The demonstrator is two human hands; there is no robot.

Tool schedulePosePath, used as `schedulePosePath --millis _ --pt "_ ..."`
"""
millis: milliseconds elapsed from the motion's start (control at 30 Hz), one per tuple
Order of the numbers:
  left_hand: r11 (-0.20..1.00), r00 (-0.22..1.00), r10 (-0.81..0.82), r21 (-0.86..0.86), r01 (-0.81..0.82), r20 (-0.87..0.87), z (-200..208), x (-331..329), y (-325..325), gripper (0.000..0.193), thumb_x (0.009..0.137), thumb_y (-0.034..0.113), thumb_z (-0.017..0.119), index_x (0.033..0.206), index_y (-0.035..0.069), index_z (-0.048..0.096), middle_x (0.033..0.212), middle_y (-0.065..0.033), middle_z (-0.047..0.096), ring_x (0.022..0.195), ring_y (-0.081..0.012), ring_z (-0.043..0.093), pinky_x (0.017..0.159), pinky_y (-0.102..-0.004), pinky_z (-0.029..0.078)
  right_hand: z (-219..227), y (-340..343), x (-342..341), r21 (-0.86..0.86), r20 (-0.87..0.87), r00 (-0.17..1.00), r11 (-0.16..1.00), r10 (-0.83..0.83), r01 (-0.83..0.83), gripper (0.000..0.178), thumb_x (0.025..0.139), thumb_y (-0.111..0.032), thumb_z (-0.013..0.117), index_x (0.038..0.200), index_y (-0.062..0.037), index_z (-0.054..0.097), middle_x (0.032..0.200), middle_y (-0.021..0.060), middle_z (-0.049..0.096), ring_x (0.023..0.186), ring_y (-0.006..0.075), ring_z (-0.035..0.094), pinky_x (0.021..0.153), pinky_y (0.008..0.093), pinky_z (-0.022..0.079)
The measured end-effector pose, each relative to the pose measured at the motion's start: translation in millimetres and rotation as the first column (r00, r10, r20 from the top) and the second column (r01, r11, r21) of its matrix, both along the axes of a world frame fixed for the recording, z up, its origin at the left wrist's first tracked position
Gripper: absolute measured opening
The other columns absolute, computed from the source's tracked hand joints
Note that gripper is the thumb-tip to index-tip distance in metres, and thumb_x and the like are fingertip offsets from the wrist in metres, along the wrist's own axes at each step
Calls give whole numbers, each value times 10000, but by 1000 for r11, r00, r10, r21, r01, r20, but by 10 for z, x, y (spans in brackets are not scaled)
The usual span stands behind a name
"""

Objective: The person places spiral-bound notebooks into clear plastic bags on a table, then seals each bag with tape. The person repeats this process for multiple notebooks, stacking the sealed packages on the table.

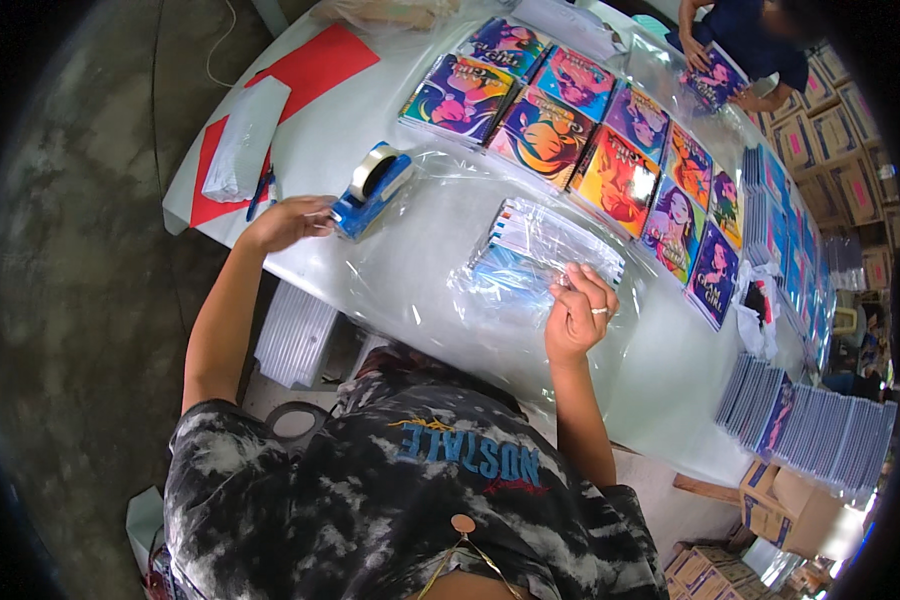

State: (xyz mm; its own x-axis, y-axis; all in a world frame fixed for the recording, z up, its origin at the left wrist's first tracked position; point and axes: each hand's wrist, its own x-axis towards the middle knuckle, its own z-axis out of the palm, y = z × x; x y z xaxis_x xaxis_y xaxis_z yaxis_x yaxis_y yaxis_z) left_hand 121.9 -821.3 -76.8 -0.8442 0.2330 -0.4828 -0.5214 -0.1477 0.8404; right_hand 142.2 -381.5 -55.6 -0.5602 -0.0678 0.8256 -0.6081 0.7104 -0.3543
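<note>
My left grip (295,220) is at the near-left end of a blue tape dispenser (378,198), fingertips touching it; I cannot tell whether they are clamped on it or on the loose end of its tape. The pale tape roll (370,160) sits in the dispenser, up and to the right of that grip.

My right grip (582,312), with a ring on one finger, has its thumb and fingertips drawn together on clear plastic film (515,268). The film is around a small white pack (550,234) with blue and orange marks along its edges, which lies flat on the white worktop (665,395), just beyond my right grip and well to the right of my left one.

Farther out from both grips, spiral notebooks (540,135) with bright illustrated covers lie in two slanting rows. Beyond my left grip a white bundle (245,140) rests on red sheets (320,70), a blue pen (259,195) just beside it. To the right of my right grip are a crumpled white plastic bag (756,318) and a long row of stacked notebooks (820,425). Across the worktop, far from my grips, a co-worker (750,30) handles another notebook (715,80).
</note>
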Motion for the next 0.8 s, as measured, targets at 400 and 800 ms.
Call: schedulePosePath --millis 400,800 --pt "891 756 335 -72 -449 -562 781 170 1852 323 923 258 511 838 -27 636 668 -118 642 500 -128 568 437 -245 441 -44 -6 -26 -67 -32 999 997 33 -35 179 648 36 672 627 -128 603 969 18 665 960 207 590 851 308 404" --pt "981 938 193 50 -186 -288 147 757 2940 270 858 186 647 655 18 586 632 -60 603 575 -96 552 548 -236 442 116 37 -86 -58 70 996 997 50 -46 447 719 15 698 1135 -75 561 914 19 670 881 160 604 772 306 386"
